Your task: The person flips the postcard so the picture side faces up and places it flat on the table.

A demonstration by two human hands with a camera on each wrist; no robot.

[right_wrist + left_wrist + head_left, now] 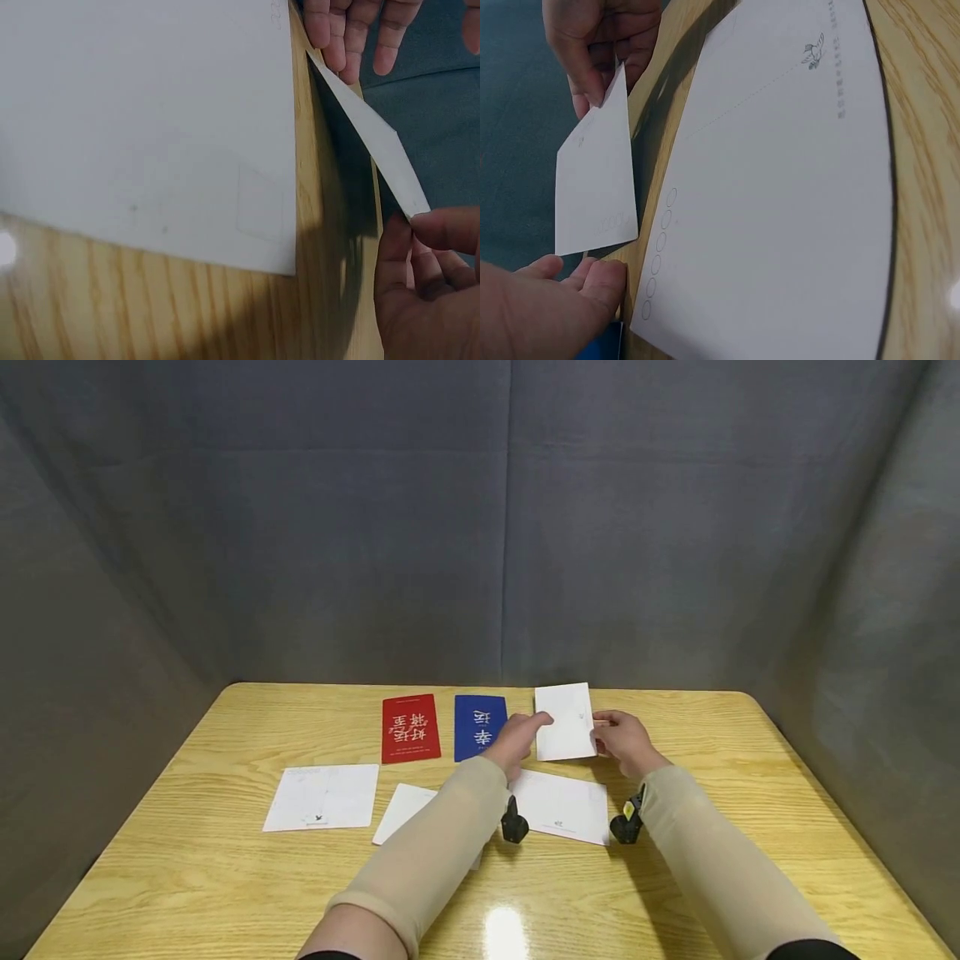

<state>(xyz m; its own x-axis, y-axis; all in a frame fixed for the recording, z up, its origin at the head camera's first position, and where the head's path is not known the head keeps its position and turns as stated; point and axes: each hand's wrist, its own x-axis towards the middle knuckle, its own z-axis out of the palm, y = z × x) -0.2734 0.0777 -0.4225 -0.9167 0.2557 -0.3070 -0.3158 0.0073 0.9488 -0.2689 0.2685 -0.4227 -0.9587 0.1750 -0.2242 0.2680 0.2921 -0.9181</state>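
Observation:
My right hand pinches a white postcard by its right edge, between thumb and fingers. In the right wrist view this postcard is tilted up over the wooden table, its shadow beneath. A small drawing and a row of faint marks show on its white face in the left wrist view. At the opposite edge is my left hand, fingers loosely extended and close to the postcard's edge. A second white postcard lies just in front of both hands, with a small bird drawing and printed ovals.
A red card and a blue card, both with white Chinese characters, lie in the back row to the left. Another white postcard lies at the front left. My left forearm partly covers a further white card. Grey curtains surround the table.

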